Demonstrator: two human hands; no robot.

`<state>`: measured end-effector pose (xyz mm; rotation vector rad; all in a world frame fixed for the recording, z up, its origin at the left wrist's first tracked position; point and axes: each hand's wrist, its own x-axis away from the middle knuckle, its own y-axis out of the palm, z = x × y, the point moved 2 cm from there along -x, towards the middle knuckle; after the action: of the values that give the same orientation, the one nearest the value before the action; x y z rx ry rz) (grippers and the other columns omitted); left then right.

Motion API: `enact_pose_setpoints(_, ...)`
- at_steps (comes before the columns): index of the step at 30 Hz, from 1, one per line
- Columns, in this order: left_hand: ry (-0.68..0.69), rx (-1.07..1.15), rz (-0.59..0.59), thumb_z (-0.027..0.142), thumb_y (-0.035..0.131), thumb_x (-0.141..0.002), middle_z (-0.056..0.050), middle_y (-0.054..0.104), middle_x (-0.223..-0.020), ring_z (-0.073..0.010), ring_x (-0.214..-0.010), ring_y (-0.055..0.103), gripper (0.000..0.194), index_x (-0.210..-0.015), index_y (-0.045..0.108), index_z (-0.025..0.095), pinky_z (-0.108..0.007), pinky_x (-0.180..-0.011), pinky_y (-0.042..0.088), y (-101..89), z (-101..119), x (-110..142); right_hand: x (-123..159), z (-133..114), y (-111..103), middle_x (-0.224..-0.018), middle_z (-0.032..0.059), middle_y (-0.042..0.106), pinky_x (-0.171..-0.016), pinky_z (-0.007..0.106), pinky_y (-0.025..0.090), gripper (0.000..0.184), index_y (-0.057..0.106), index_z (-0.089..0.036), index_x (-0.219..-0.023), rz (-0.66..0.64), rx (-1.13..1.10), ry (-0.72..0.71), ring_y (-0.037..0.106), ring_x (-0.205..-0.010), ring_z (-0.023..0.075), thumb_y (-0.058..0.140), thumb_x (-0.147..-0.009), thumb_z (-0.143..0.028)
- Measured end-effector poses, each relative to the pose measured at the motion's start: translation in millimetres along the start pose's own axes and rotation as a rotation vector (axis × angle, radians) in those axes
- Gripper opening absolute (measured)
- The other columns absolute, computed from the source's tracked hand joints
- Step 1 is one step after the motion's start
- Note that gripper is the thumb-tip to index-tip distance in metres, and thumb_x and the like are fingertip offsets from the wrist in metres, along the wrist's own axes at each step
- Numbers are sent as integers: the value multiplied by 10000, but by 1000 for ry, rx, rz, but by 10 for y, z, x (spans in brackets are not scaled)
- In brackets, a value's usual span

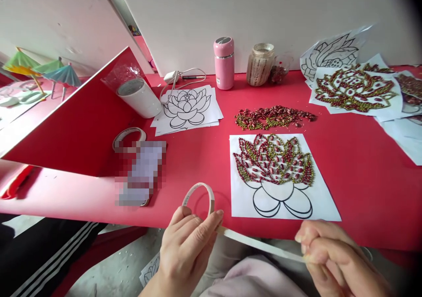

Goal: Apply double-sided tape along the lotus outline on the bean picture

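Observation:
My left hand [193,240] is closed on a narrow roll of tape [212,196], which stands up above its fingers at the table's front edge. A strip of the tape [260,244] stretches from the roll to my right hand [332,253], where the fingertips pinch its end. Just beyond the hands lies a white sheet with a lotus drawing [280,191]. Red and green beans cover the upper petals of that drawing, while the lower petals are bare outlines. Behind the sheet is a loose pile of beans [273,117].
A phone [147,169], a wider tape roll [130,136], a white cylinder [140,97] and stacked lotus drawings [189,108] are on the left. At the back stand a pink flask [224,64] and a jar [260,64]. A bean-covered lotus sheet [358,88] lies back right.

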<state>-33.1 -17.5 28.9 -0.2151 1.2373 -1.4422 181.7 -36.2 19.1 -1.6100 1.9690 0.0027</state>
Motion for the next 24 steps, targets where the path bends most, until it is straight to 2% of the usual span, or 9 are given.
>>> enact_pose_setpoints(5, 105, -94, -94, 84, 507, -781, 69, 485, -521, -58, -445, 420, 270, -1046, 529, 134, -257, -565, 352, 6, 93, -33, -21, 244, -102, -936, 70, 583, -657, 248, 533, 65, 559, -205, -846, -106, -121, 246, 588, -845, 192, 507, -855, -243)
enact_pose_setpoints(8, 143, -235, -92, 87, 468, -794, 83, 454, -487, -59, -427, 403, 258, -1040, 533, 126, -282, -613, 338, 0, 127, -7, -53, 309, -138, -1081, 86, 566, -660, 259, 544, 237, 545, -219, -1094, -28, -119, 304, 597, -839, 189, 492, -865, -249)
enact_pose_setpoints(10, 153, -313, -101, 98, 437, -807, 74, 459, -485, -65, -437, 394, 260, -1046, 538, 115, -301, -643, 324, 10, 140, 12, -88, 233, -141, -1131, 93, 543, -675, 297, 539, 342, 494, -238, -1201, 75, -51, 213, 590, -845, 198, 494, -859, -242)
enact_pose_setpoints(12, 157, -360, -124, 108, 410, -816, 62, 466, -487, -71, -446, 383, 262, -1040, 547, 111, -304, -635, 299, 27, 157, 12, -140, 75, -97, -1097, 87, 547, -715, 339, 517, 336, 526, -258, -1173, 49, 72, 14, 568, -886, 219, 516, -838, -230)
enact_pose_setpoints(14, 160, -374, -142, 120, 383, -827, 51, 477, -494, -77, -443, 382, 255, -1012, 558, 110, -303, -610, 273, 38, 185, -10, -200, -99, 8, -1038, 72, 561, -749, 358, 485, 253, 597, -272, -1068, -172, 224, -237, 555, -891, 220, 537, -824, -244)
enact_pose_setpoints(16, 161, -367, -151, 131, 357, -839, 44, 483, -501, -80, -436, 388, 256, -985, 566, 109, -305, -594, 256, 35, 221, -41, -265, -218, 106, -1012, 67, 577, -768, 354, 452, 205, 631, -242, -1000, -300, 324, -402, 539, -907, 217, 564, -806, -251)
enact_pose_setpoints(19, 163, -355, -158, 141, 345, -848, 42, 488, -503, -80, -426, 390, 258, -974, 569, 110, -303, -579, 246, 15, 271, -69, -353, -280, 215, -1011, 57, 602, -785, 341, 413, 155, 651, -205, -918, -318, 379, -463, 533, -918, 201, 586, -780, -178)
enact_pose_setpoints(24, 161, -343, -164, 144, 341, -854, 40, 491, -491, -81, -414, 391, 252, -967, 562, 102, -301, -554, 242, -9, 304, -72, -399, -253, 296, -1014, 4, 622, -821, 300, 398, 147, 649, -215, -858, -337, 309, -415, 522, -942, 164, 567, -785, -117)
